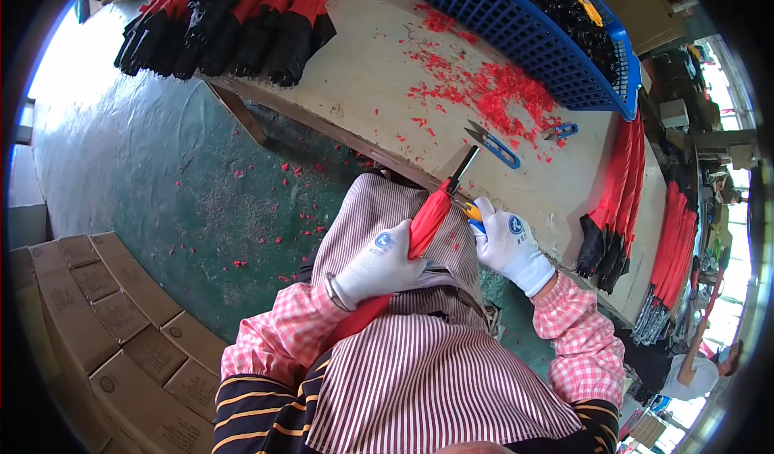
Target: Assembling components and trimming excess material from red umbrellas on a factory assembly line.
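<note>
A folded red umbrella (432, 214) slants across my lap, its dark metal shaft (463, 168) pointing up toward the table edge. My left hand (377, 262), in a white glove, is wrapped round the red cloth below the shaft. White-gloved too, my right hand (513, 246) grips a small hand tool (470, 210) with yellow and blue handles, perhaps pliers. The tool's tip is beside the base of the shaft; its jaws are too small to make out. On the table ahead lie blue-handled thread snips (495, 144) and a smaller blue pair (562, 131).
Red scraps (508, 91) litter the table (363, 75). A blue plastic basket (532, 43) of black parts stands at the far right. Red-and-black umbrella bundles lie at the far left (242, 27) and right (617, 204). Cartons (129, 325) fill the lower left; a person (693, 373) is at far right.
</note>
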A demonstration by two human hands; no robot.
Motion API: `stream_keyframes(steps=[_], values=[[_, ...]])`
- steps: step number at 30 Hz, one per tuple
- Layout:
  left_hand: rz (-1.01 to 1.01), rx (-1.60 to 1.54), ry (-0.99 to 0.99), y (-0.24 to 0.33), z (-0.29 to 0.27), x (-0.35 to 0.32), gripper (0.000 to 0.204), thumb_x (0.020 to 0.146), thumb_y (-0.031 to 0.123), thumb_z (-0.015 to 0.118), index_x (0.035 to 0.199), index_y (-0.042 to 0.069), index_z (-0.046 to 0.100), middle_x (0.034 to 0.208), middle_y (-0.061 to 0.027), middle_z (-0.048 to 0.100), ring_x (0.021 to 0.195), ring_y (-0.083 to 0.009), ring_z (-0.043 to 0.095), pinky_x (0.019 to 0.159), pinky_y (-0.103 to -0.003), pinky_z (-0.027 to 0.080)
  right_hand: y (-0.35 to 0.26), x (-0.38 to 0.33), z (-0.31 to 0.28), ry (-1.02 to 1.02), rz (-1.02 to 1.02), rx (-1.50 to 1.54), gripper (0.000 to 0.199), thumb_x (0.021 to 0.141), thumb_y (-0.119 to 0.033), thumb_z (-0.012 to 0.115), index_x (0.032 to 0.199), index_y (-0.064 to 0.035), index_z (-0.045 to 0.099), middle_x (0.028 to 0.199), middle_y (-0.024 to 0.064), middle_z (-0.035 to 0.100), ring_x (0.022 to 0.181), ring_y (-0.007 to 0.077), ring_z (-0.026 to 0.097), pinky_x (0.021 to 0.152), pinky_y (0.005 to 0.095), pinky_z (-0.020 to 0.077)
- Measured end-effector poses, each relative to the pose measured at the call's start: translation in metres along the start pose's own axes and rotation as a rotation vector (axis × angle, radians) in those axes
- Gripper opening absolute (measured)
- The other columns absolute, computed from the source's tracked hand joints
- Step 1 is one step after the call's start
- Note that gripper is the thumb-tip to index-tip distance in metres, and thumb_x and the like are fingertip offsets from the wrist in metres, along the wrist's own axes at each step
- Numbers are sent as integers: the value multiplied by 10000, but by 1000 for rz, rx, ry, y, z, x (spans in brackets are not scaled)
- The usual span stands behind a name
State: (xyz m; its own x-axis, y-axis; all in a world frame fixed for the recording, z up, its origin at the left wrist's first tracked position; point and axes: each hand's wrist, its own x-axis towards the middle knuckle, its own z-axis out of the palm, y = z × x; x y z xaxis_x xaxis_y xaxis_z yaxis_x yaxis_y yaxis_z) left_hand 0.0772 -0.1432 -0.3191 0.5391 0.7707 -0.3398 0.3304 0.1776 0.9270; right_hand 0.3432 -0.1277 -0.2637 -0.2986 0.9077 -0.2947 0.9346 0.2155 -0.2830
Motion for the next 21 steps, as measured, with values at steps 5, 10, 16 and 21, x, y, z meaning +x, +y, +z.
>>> stream_keyframes(steps=[5,10,16,21], values=[[-401,-1722,-594,-6,12,1,571,967,293,691,1388,-51,517,1083,-201,743,955,-328,737,782,-393,577,0,2,-1,-15,-22,-24,349,961,-175,647,1236,-3,516,825,273,688,767,479,691,647,573,531],[-350,-826,-309,13,-2,7,549,985,284,679,1399,-38,518,1045,-177,732,910,-311,730,762,-375,587,-2,2,-2,-33,23,-86,354,925,-168,654,1212,-9,521,867,258,718,781,460,719,669,562,565],[-82,214,-21,-2,14,6,552,1006,292,679,1428,-20,509,1007,-146,711,854,-288,715,732,-362,604,-11,-4,2,-8,83,-128,341,949,-199,647,1205,-7,528,845,266,715,771,449,726,661,543,575],[-177,-494,-32,1,8,11,455,951,270,775,1220,-51,597,1041,-155,723,902,-296,733,778,-424,602,-8,-7,2,-16,112,-122,344,961,-212,641,1213,-5,531,850,269,717,776,438,732,668,536,583]])
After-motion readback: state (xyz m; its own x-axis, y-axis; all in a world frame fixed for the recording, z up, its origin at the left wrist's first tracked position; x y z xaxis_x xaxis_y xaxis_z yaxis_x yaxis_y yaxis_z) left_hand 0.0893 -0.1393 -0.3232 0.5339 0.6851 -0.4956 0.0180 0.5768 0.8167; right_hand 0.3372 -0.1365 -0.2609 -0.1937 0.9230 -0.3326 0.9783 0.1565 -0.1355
